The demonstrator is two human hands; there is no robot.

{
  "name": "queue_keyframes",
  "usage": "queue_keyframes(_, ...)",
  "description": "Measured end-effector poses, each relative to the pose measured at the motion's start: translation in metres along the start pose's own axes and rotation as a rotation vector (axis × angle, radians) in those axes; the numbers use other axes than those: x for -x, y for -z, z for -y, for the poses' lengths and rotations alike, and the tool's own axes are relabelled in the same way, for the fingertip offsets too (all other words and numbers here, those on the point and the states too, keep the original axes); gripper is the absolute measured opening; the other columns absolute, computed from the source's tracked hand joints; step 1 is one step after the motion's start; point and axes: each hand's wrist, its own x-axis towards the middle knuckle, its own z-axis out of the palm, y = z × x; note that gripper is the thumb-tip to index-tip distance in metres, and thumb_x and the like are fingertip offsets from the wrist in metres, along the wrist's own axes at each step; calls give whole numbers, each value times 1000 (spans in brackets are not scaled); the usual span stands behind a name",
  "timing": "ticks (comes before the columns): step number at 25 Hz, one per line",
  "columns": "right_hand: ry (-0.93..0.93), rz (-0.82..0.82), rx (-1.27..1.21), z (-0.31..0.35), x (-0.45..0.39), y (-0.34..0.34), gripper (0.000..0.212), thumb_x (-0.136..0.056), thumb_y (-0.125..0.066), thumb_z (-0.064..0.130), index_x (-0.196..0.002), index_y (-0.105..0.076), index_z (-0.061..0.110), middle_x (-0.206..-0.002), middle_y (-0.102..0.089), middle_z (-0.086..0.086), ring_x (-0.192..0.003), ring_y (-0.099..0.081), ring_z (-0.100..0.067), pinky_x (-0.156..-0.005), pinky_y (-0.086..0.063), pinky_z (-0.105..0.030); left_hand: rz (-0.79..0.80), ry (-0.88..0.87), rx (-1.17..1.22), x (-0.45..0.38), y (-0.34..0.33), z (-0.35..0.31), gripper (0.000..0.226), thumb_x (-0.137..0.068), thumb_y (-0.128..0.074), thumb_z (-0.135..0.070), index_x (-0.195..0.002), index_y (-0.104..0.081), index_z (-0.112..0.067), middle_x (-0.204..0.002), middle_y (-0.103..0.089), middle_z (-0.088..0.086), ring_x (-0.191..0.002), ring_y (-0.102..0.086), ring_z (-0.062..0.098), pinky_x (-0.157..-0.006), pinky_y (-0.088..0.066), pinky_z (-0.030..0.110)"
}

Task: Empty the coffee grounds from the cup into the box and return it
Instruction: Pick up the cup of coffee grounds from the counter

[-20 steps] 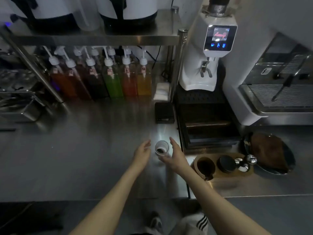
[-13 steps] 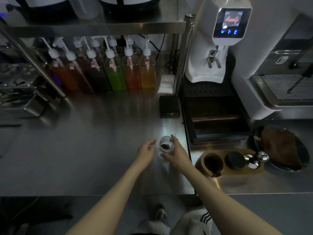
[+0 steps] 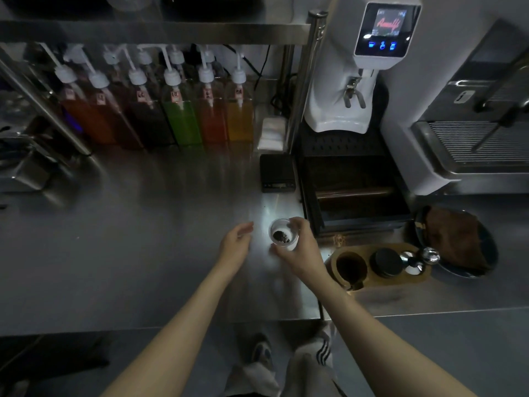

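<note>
A small clear cup (image 3: 282, 232) with dark coffee grounds at its bottom is upright near the middle of the steel counter. My right hand (image 3: 297, 250) is wrapped around it from the right and front. My left hand (image 3: 234, 245) hovers just left of the cup with its fingers apart, holding nothing and not touching the cup. The dark knock box (image 3: 353, 193) with a bar across its opening stands just right of and behind the cup, under the white grinder (image 3: 343, 90).
A black scale (image 3: 276, 173) sits behind the cup. Several coloured syrup bottles (image 3: 183, 110) line the back. A wooden tamper stand (image 3: 378, 265) lies to the right, with a dark plate holding a brown cloth (image 3: 455, 239) beyond it. An espresso machine (image 3: 469, 133) fills the far right.
My right hand has closed around the cup, and my left hand has drawn slightly away from it. The view has tilted down and closer to the counter.
</note>
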Motion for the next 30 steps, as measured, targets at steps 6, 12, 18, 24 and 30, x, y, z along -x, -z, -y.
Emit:
queue_keyframes(6, 90, -184, -33, 0, 18, 49, 76, -77, -87, 36, -136, -40, 27, -131, -56, 4, -116, -58, -4, -94, -47, -15, 293, 56, 144, 20, -42, -39, 32, -103, -42, -19, -118, -70, -18, -106, -77, 2, -90, -76, 16, -84, -56, 32)
queue_keyframes(12, 45, -343, -85, -17, 35, 105, 72, -77, -87, 32, -132, -40, 33, -127, -59, 9, -115, -58, 7, -93, -46, -8, 489, 44, 192, 50, -105, -74, 29, -103, -47, -31, -108, -75, -26, -97, -82, -1, -95, -77, 17, -82, -60, 34)
queue_keyframes(18, 30, -524, -155, -49, 66, 179, 71, -78, -86, 27, -129, -40, 44, -124, -54, 27, -117, -53, 17, -94, -44, -8, 607, 10, 129, 94, -184, -110, 34, -106, -43, -25, -126, -69, -16, -115, -76, 7, -106, -73, 21, -89, -60, 37)
queue_keyframes(24, 59, -742, -201, -90, 122, 275, 69, -74, -90, 30, -130, -49, 31, -124, -60, 16, -116, -61, -1, -97, -49, -17, 725, -85, 40, 161, -285, -137, 32, -104, -45, -27, -117, -74, -21, -107, -80, 3, -99, -75, 19, -83, -60, 34)
queue_keyframes(30, 33, -891, -200, -156, 194, 363, 65, -77, -88, 27, -125, -46, 37, -120, -50, 30, -114, -57, 3, -96, -46, -15, 836, -104, -41, 237, -399, -143, 25, -103, -49, -23, -106, -74, -24, -93, -80, 2, -88, -75, 20, -80, -62, 38)
